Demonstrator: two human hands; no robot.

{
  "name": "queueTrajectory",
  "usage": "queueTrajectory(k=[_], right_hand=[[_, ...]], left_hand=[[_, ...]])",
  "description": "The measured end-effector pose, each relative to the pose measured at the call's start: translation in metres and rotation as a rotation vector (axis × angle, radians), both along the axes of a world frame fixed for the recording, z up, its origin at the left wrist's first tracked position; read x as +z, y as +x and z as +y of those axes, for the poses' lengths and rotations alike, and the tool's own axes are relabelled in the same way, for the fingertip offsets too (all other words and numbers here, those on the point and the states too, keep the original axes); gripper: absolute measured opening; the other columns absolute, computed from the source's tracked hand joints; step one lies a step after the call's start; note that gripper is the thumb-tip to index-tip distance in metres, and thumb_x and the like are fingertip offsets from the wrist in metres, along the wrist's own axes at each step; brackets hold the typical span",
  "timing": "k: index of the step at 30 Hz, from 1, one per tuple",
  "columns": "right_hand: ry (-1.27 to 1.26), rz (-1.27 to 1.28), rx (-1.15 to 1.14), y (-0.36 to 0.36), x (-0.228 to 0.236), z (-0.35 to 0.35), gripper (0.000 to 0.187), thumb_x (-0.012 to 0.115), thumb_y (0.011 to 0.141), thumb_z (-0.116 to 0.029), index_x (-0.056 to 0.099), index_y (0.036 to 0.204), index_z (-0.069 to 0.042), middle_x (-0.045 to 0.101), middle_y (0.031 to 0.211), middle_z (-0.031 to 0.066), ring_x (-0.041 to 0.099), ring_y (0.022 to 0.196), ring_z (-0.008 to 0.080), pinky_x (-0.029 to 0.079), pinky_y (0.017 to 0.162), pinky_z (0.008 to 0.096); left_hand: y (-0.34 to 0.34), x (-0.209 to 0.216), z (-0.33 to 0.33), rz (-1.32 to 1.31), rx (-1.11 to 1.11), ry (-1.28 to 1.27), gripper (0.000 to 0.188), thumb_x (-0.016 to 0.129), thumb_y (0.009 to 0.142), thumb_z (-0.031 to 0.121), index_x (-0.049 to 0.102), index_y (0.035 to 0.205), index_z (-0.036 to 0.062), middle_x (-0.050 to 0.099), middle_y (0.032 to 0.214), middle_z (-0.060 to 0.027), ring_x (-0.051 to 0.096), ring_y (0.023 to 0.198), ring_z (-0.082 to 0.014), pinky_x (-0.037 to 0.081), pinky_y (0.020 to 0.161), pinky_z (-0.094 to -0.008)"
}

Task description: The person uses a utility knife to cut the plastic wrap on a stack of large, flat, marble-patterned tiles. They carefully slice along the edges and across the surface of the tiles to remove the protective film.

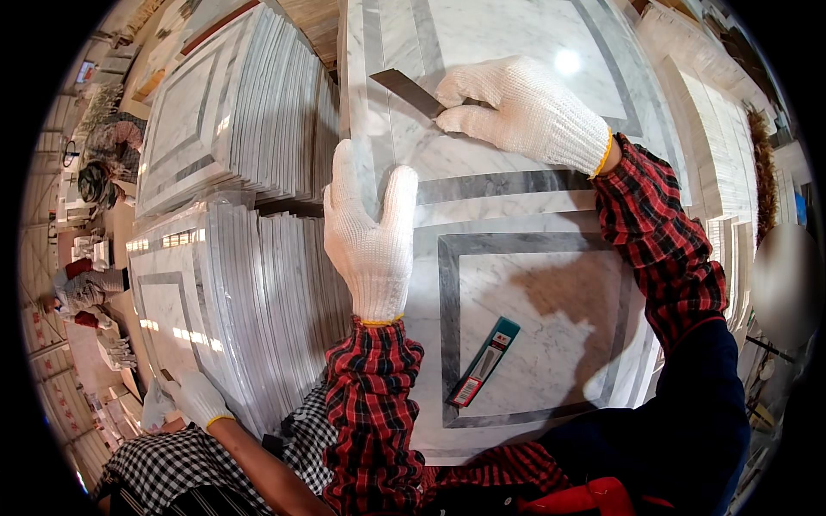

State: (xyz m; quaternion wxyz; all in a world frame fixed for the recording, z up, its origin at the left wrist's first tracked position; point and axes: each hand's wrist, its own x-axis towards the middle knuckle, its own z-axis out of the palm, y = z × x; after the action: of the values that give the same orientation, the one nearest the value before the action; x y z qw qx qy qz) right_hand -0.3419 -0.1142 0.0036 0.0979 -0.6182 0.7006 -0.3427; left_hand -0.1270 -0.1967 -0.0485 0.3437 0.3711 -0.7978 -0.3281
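My right hand [529,112], in a white knit glove, pinches one end of a thin, dark metal blade [403,89] between thumb and fingers. The blade points left over the far marble slab [490,30], which is white with grey inlaid bands. My left hand [370,241], gloved the same way, lies at that slab's left edge with thumb and fingers apart; it holds nothing. Closer to me, a second marble slab [538,301] has a grey square border. On it rests a slim green case [486,359] with a red and white label, set at a slant.
Stacks of banded slabs stand at left, one far [280,103] and one near [280,284]. At lower left, a co-worker's gloved hand [196,398] holds a small object against the near stack. More pale stacked slabs [714,146] line the right. Other people are farther off at left.
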Motion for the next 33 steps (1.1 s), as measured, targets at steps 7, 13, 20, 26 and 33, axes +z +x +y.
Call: queueTrajectory(k=[7,13,20,26,33], right_hand=[[-0.031,0.116,0.018,-0.001,-0.005,-0.005,0.022,0.068,0.094,-0.029,0.076,0.104,-0.011,0.07,0.081,0.0142,0.066,0.07,0.0333,0.053,0.067,0.042],[-0.056,0.127,0.017,-0.001,-0.007,-0.007,0.021,0.068,0.095,-0.03,0.076,0.105,-0.012,0.07,0.079,0.013,0.066,0.069,0.033,0.053,0.067,0.0416],[-0.074,0.112,-0.01,0.007,-0.011,-0.008,0.02,0.068,0.096,-0.03,0.074,0.105,-0.014,0.07,0.077,0.0101,0.067,0.07,0.0314,0.053,0.066,0.0412],[-0.093,0.116,-0.019,0.01,-0.014,-0.008,0.022,0.07,0.096,-0.026,0.074,0.103,-0.005,0.071,0.084,0.0149,0.066,0.07,0.0317,0.054,0.065,0.038],[-0.146,0.113,-0.038,0.01,-0.018,-0.006,0.022,0.07,0.096,-0.026,0.075,0.104,-0.005,0.072,0.083,0.0136,0.068,0.069,0.0277,0.054,0.065,0.036]], left_hand=[[-0.001,0.014,0.004,-0.027,-0.004,0.159,0.066,0.075,0.097,0.022,0.048,0.149,-0.0071,0.054,0.15,-0.0217,0.052,0.138,-0.029,0.038,0.116,-0.0373],[-0.001,0.013,0.005,-0.009,-0.003,0.16,0.065,0.075,0.096,0.021,0.049,0.149,-0.0069,0.056,0.148,-0.0221,0.053,0.137,-0.0289,0.039,0.115,-0.037],[0.002,0.0,-0.001,-0.016,0.006,-0.027,0.064,0.076,0.093,0.027,0.053,0.147,0.0035,0.065,0.125,-0.017,0.066,0.114,-0.0323,0.052,0.097,-0.0408],[-0.002,0.012,0.005,-0.06,0.026,0.091,0.062,0.076,0.095,0.022,0.053,0.147,-0.0039,0.061,0.141,-0.0194,0.059,0.129,-0.0286,0.044,0.11,-0.0375],[-0.003,0.008,0.006,-0.054,0.03,0.023,0.063,0.076,0.094,0.025,0.053,0.147,-0.0013,0.063,0.133,-0.0184,0.062,0.121,-0.0305,0.048,0.104,-0.0386]])
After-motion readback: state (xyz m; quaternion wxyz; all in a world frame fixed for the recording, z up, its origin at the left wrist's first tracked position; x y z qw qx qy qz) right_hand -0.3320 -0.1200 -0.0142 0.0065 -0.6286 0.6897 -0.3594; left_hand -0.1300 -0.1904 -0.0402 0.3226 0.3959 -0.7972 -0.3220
